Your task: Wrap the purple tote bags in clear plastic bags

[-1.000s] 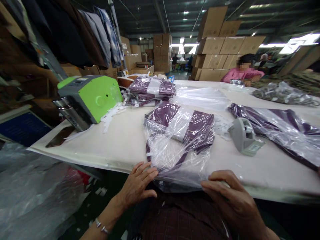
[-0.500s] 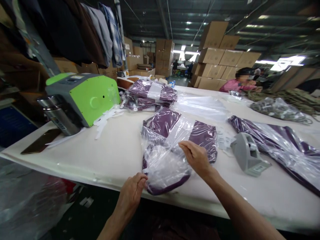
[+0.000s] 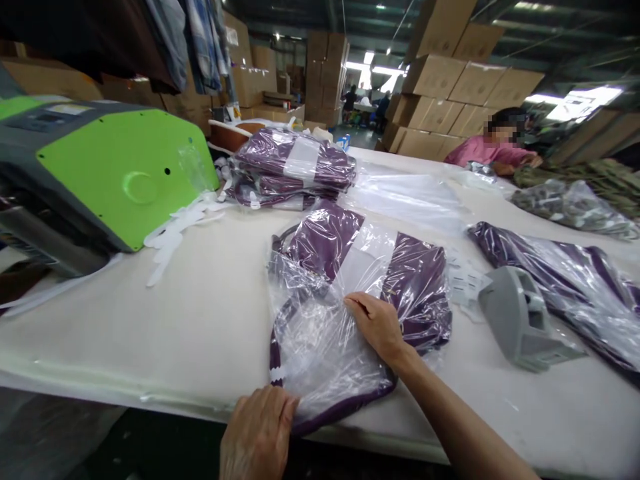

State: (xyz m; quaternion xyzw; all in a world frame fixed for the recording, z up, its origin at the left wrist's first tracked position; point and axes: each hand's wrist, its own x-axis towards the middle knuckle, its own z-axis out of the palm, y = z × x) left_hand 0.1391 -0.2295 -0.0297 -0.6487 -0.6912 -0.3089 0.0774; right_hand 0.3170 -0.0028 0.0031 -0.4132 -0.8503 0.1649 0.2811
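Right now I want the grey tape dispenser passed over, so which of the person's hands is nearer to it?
Right. The right hand rests on the bagged purple garment, just beside the grey tape dispenser. The left hand is at the table edge, farther off.

Your table (image 3: 210, 320) is evenly lit from ceiling strips (image 3: 370, 63) far back; shadows under things are soft and faint. Daylight at the upper right window (image 3: 583, 100) blows out white. Glare streaks the plastic bag (image 3: 325, 333) under your right hand (image 3: 377, 323). Edges bend wide-angle; the green machine (image 3: 100, 173) looks stretched. Rafters are dim and far boxes (image 3: 465, 80) soft.
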